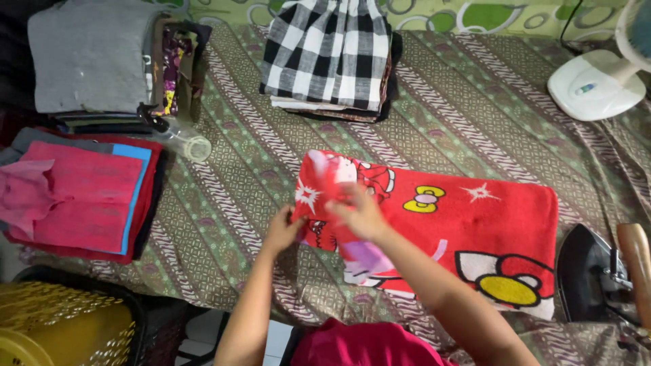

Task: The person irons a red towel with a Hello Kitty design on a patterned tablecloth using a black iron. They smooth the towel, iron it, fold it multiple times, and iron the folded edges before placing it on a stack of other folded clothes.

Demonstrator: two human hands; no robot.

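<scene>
Both hands, left hand (283, 230) and right hand (359, 213), grip the small garment (339, 196) lying lengthwise away from the person on the red towel's (475, 217) left end.

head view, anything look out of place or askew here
One thing: a clear plastic bottle lies tipped on its side on the patterned brown cloth, beside the folded stacks. The pink garment hangs crumpled off its pile. Both hands grip the red cartoon-print towel.

Both hands, left hand (281, 230) and right hand (359, 213), gripping a small red garment (325, 183) over a red cartoon towel (488, 224). Black iron (586, 274) at right, folded checked cloth (329, 51) beyond.
</scene>
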